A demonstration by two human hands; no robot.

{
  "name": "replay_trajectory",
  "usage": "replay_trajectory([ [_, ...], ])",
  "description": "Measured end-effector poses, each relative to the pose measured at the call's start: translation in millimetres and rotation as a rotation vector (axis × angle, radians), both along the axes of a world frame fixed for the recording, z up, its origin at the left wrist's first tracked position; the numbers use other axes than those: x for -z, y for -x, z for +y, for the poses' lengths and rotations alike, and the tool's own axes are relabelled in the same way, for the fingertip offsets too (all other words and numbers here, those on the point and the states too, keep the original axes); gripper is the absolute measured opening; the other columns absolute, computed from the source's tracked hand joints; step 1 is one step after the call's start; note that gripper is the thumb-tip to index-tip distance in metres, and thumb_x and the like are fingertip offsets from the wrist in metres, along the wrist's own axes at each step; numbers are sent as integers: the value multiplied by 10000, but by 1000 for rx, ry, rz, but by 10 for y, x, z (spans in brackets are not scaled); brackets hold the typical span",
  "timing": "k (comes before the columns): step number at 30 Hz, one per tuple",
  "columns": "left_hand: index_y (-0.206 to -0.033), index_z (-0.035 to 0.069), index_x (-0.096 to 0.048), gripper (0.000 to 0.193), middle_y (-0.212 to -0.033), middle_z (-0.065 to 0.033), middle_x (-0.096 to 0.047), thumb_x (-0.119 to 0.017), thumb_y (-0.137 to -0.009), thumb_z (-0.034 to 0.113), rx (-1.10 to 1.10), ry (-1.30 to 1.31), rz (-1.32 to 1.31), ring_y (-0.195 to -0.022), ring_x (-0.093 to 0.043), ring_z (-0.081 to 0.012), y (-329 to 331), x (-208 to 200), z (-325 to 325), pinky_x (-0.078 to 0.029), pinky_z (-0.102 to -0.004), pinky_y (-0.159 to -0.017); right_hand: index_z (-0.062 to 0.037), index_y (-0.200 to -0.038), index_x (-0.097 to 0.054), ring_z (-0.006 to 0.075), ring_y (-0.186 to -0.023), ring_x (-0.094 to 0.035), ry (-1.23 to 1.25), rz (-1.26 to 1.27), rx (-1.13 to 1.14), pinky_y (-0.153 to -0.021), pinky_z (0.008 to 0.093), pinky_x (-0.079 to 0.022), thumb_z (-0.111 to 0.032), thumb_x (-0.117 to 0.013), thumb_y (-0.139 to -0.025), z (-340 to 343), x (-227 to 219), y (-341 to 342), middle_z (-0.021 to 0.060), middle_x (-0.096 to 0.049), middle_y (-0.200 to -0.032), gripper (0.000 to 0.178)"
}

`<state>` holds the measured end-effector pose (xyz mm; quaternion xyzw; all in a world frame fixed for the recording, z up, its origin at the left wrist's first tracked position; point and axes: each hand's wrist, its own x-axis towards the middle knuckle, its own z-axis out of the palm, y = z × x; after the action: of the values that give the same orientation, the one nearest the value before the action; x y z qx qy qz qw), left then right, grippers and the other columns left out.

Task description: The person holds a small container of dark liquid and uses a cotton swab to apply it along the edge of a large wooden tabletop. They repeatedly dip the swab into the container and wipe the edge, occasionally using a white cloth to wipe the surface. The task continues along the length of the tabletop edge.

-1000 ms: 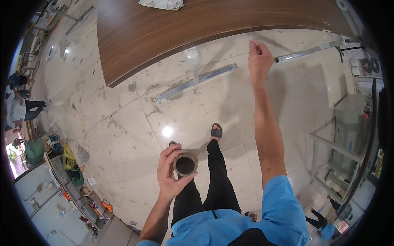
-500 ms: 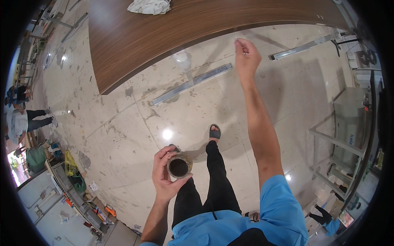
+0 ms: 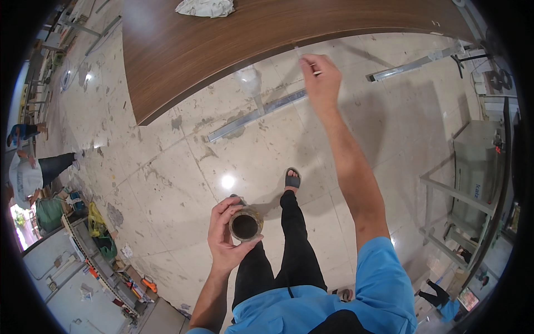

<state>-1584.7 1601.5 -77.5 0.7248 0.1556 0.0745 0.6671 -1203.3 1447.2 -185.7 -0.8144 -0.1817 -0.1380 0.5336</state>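
My left hand (image 3: 225, 245) is closed around a small round container (image 3: 259, 219), held upright in front of my legs. Dark brown content shows through its open top. My right arm reaches far forward, and my right hand (image 3: 322, 80) is pinched just off the near edge of a brown wood-grain panel (image 3: 289, 19). Thumb and fingertips meet close to that edge; whatever sits between them is too small to make out. On the panel, toward the back, lies a crumpled white cloth (image 3: 204, 7).
Metal bars (image 3: 239, 127) lie low beneath the panel's near edge. A grey metal frame (image 3: 453, 189) stands at right. Tools and bags crowd a bench (image 3: 89, 289) at lower left. A person (image 3: 28, 175) stands at far left, another (image 3: 445, 303) at lower right.
My right hand has shifted left along the panel's near edge, still pinched. The left hand and the container have barely moved. The person at far left has changed posture.
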Motion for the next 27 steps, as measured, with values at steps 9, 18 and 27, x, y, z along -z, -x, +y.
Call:
replay_trajectory([
  [9, -1324, 2, -618, 721, -1429, -166, -500, -939, -681, 52, -4, -29, -7, -1344, -527, -294, 55, -25, 88, -474, -408, -1102, -37, -1048, -779, 125, -717, -661, -85, 47, 257, -656, 283, -525, -118, -725, -947, 53, 0, -1, 49, -748, -906, 140],
  [18, -1322, 1, -618, 718, -1421, -180, -506, -944, -689, 87, -36, -26, -18, -1334, -527, -288, 150, -13, 196, -471, -401, -1090, -34, -980, -743, 180, -696, -664, -273, 147, 169, -675, 306, -534, -57, -739, -894, 718, -106, 608, 89, -715, -884, 90],
  [27, -1319, 3, -622, 743, -1422, -187, -510, -974, -683, 158, -49, -53, -31, -1325, -525, -276, 311, 23, 332, -473, -393, -1074, -38, -985, -749, 183, -690, -661, -101, 77, -225, -630, 291, -524, -49, -721, -908, 1132, -108, 1011, 96, -706, -876, 82],
])
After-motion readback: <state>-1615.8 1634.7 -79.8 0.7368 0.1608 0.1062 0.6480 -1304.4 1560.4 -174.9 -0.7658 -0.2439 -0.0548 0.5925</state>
